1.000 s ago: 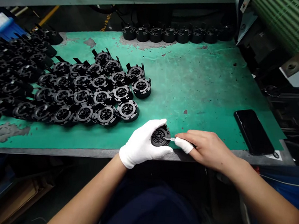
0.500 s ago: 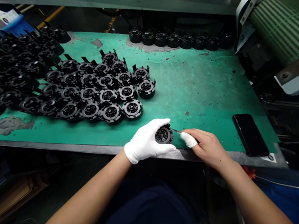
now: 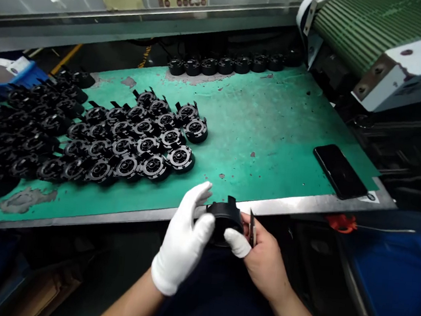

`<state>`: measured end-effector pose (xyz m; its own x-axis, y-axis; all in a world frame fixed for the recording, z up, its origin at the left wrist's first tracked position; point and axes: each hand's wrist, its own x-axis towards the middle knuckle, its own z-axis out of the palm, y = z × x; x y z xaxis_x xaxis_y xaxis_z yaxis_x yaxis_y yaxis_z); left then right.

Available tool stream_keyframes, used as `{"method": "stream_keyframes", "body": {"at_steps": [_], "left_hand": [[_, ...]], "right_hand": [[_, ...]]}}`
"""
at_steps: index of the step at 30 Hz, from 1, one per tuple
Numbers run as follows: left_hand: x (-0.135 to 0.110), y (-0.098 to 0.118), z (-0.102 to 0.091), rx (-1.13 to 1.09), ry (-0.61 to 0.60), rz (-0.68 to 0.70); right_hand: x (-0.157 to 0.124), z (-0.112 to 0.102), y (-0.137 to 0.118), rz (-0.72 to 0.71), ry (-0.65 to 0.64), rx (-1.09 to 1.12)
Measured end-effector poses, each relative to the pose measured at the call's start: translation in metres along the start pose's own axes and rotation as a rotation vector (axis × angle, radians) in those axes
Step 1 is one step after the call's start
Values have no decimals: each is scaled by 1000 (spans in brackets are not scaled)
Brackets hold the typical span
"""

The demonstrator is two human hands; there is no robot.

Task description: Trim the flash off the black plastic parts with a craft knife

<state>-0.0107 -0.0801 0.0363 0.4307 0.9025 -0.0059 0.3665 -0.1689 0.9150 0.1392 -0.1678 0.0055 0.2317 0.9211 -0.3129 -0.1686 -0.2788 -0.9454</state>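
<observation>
My right hand (image 3: 266, 261), with a white cover on its thumb, grips a round black plastic housing (image 3: 225, 210) just off the table's front edge. A small knife (image 3: 252, 228) with a thin pointed blade is also in that hand, its tip upward. To the housing's left is my left hand (image 3: 181, 239) in a white glove, thumb and fingers apart. The left thumb is close against the housing's side; I cannot tell if it touches. The housing is turned with its side wall toward me and one tab upright. Similar black housings (image 3: 153, 165) stand in rows on the left.
The green table top (image 3: 257, 127) has worn patches and a metal front edge. A black phone (image 3: 340, 172) lies at the right. Several black parts (image 3: 226, 66) line the back edge. A green conveyor belt (image 3: 369, 29) overhangs the back right. A blue bin (image 3: 11, 81) is at the far left.
The housing has been tipped from face-up to side-on and brought nearer to me. My right hand has taken hold of it, the knife turning upward. My left fingers have opened. The view has shifted.
</observation>
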Motion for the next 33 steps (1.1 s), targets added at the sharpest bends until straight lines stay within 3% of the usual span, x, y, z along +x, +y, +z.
{"method": "stream_keyframes", "body": {"at_steps": [4, 7, 10, 17, 25, 33], "left_hand": [[-6, -26, 21, 410, 68, 237], [0, -38, 32, 485, 87, 292], [3, -41, 33, 492, 103, 317], [4, -39, 30, 495, 69, 311], [2, -40, 28, 482, 41, 263], [3, -43, 26, 469, 26, 238]], "right_hand": [[-12, -6, 28, 85, 82, -25], [-20, -25, 45, 97, 149, -52], [-19, -38, 50, 147, 88, -65], [14, -35, 39, 143, -157, -11], [23, -41, 28, 205, -229, -34], [25, -37, 23, 210, -178, -84]]}}
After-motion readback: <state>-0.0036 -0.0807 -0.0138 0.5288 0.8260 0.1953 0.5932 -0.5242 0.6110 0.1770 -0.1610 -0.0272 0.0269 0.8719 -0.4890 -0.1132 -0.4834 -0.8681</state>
